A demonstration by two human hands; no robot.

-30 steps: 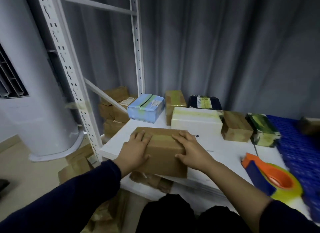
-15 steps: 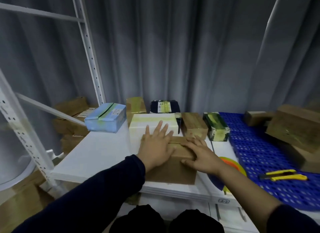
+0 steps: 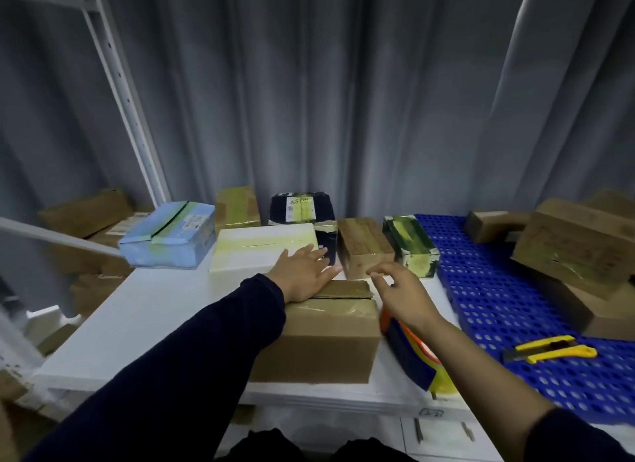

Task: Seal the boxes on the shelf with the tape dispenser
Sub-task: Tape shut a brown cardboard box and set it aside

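Centre frame: my left hand (image 3: pixel 305 272), fingers straight, presses the box (image 3: pixel 323 338) shut for taping; my right hand (image 3: pixel 402 296), fingers apart and empty, hovers over the tape dispenser (image 3: pixel 412 355) beside it.

The person wears a dark navy long-sleeved top, the left sleeve (image 3: pixel 192 351) reaching the wrist of the bare left hand (image 3: pixel 304 272), the right sleeve (image 3: pixel 577 437) ending near the elbow above the bare forearm and right hand (image 3: pixel 402 298), with dark legwear (image 3: pixel 309 446) at the near edge.
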